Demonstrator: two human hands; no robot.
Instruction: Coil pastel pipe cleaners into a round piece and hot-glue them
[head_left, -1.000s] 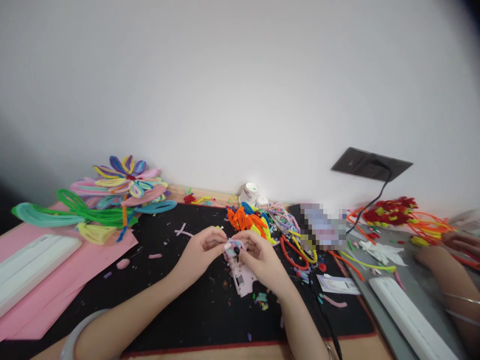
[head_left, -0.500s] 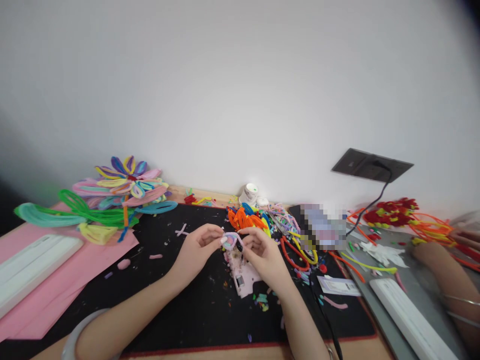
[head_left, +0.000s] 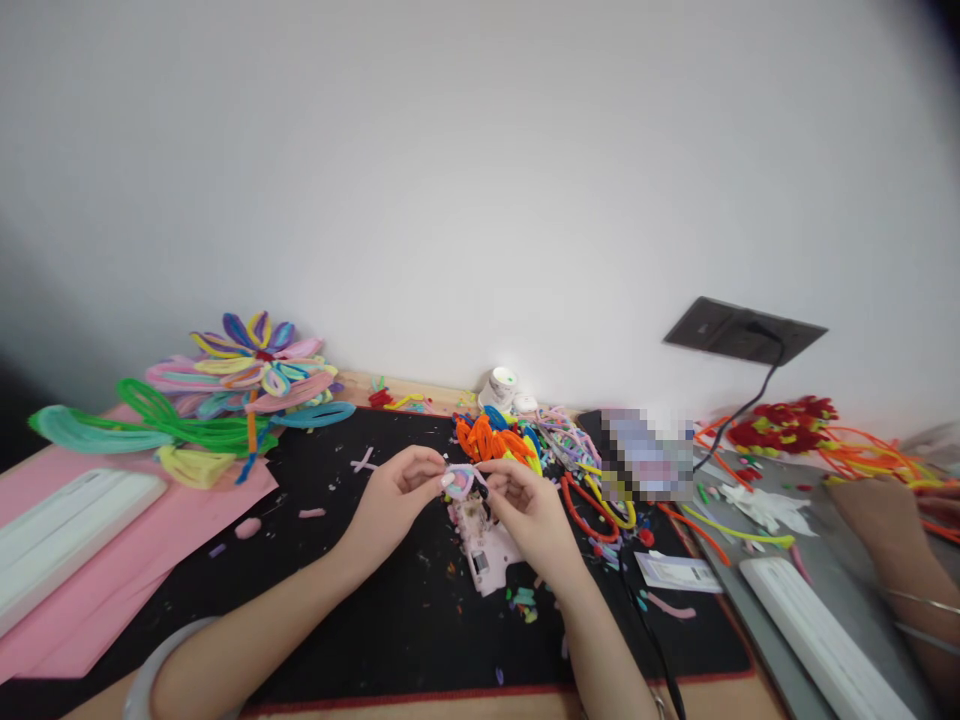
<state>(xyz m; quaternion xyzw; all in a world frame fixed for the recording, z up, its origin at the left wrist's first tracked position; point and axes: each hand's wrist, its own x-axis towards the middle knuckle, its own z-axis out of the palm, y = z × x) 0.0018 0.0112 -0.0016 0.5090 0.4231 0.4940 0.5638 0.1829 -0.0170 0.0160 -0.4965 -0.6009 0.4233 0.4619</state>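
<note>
Between my fingertips is a small loop of pastel pipe cleaner (head_left: 460, 482), lilac with pink and light blue inside. My left hand (head_left: 405, 492) pinches its left side with thumb and index finger. On the other side, the fingers of my right hand (head_left: 526, 505) are closed on the loop's lilac end, and a small dark bit shows by the fingertips. Just below lies a pale pink flat object (head_left: 491, 565) with a dark grey rectangle on it; its kind is unclear and my hands partly cover it. Orange pipe cleaners (head_left: 491, 440) lie bundled right behind my hands.
A black mat (head_left: 337, 620) carries scattered fuzzy scraps. Pipe-cleaner flowers (head_left: 262, 365) and a white bar (head_left: 75, 535) rest on pink sheets (head_left: 202, 535) at left. At right are a black cable (head_left: 660, 640), another white bar (head_left: 814, 630) and a co-worker's hand (head_left: 874, 510).
My right hand has shifted very slightly, and the lilac end now lies flatter between my hands. The co-worker's hand at right has moved a little. My left hand stays in place.
</note>
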